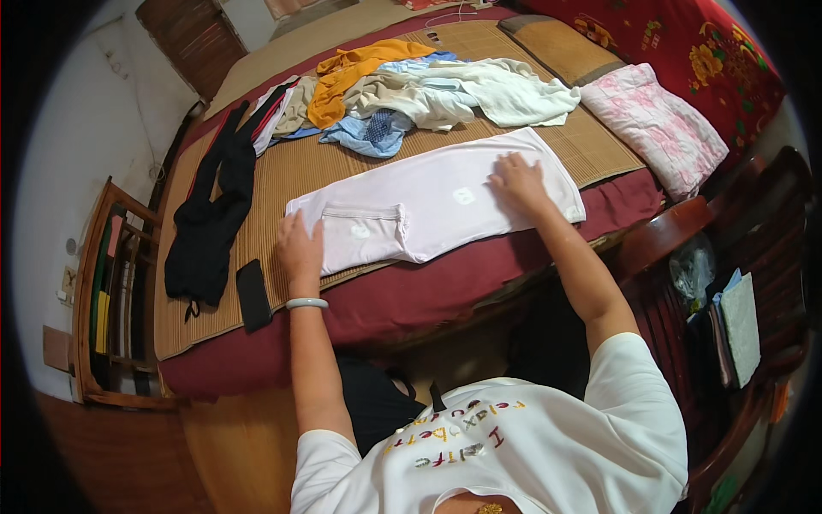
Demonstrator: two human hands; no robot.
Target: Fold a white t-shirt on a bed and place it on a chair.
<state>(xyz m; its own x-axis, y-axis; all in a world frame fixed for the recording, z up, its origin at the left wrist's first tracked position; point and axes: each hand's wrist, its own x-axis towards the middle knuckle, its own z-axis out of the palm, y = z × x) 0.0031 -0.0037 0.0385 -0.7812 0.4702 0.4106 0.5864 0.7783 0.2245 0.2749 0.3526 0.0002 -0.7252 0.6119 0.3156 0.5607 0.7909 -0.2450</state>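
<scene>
A pale pink garment (pixel 437 186) lies flat in a long strip on the bamboo mat (pixel 270 186), near the bed's front edge. Its left part carries a folded-over section with a seam or band along the top. My left hand (pixel 300 247) rests at the garment's left end, fingers on its edge and apart, a pale bangle on the wrist. Flat on the right part lies my right hand (pixel 519 186), fingers spread, palm down. A small white patch (pixel 463 196) shows on the cloth between the hands. Neither hand grips anything.
Black trousers (pixel 209 225) and a dark smartphone (pixel 253 295) lie left. Behind is a heap of clothes (pixel 411 96), with an orange garment (pixel 334 83) on it. A folded pink-and-white quilt (pixel 655 122) lies right, near a wooden chair (pixel 661 234) holding a plastic bag (pixel 692 270).
</scene>
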